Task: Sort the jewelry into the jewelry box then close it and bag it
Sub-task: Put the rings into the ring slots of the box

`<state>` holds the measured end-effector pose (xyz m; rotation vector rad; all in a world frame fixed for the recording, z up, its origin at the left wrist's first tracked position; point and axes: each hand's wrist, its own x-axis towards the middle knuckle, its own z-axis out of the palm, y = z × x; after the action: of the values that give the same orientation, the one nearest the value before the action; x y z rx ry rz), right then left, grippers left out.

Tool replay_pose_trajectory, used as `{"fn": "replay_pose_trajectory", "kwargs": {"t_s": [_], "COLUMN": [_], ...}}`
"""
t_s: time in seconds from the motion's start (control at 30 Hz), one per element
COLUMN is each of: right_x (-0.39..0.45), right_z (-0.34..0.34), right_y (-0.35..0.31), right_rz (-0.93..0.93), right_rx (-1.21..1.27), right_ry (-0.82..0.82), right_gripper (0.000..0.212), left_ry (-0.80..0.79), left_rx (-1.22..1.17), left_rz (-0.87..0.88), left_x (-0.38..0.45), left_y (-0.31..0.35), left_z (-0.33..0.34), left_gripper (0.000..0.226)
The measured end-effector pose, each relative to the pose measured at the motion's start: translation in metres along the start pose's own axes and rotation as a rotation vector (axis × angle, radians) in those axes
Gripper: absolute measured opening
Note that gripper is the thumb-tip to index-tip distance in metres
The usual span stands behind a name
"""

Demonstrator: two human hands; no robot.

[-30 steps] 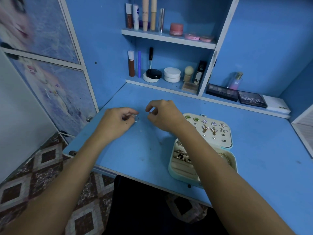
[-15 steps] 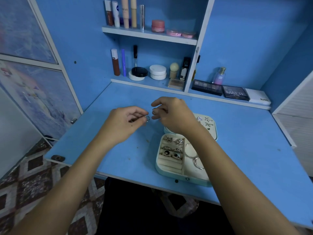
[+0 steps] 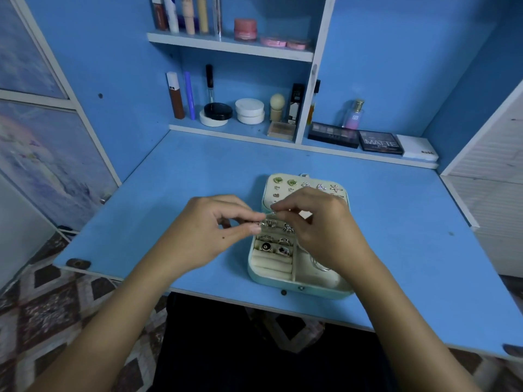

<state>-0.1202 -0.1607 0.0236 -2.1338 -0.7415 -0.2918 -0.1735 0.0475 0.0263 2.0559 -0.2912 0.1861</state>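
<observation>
**Small piece held over the ring rolls**

Both hands meet above the far-left corner of the open jewelry box [image 3: 285,287]. The left hand [image 3: 209,233] and right hand [image 3: 319,230] each pinch a small silvery piece [image 3: 268,216] between thumb and fingertips; what kind it is I cannot tell. It hangs directly over the ring rolls [image 3: 273,250], the left hand slightly nearer the empty near rolls. The box lid [image 3: 308,185], studded with earrings, lies open beyond.

hidden: right hand [image 3: 325,230] covers much of the jewelry box [image 3: 283,281] lid and right compartment | too small and blurred: item pinched between both hands' fingertips | cut off: forearms at bottom edge
</observation>
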Motion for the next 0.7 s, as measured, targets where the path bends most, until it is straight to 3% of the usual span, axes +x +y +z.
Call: {"fn": "replay_pose_trajectory", "kwargs": {"t_s": [0.23,0.4,0.7], "right_x": [-0.035,-0.048,-0.055], "right_z": [-0.001,-0.002,0.001], "right_y": [-0.001,-0.003,0.001], "right_rz": [0.042,-0.036,-0.083], "right_rx": [0.047,0.069,0.078], "right_ry": [0.022,-0.002,-0.08], "right_gripper": [0.013,0.008,0.007], "left_ry": [-0.026,-0.052,-0.083], "left_rx": [0.079,0.073,0.088], "left_rz": [-0.029,0.006,0.073], "left_x": [-0.014,-0.021,-0.022], "left_y": [-0.002,-0.009,-0.011], "left_z": [0.01,0.01,0.011], "left_gripper": [0.014,0.024,0.016]}}
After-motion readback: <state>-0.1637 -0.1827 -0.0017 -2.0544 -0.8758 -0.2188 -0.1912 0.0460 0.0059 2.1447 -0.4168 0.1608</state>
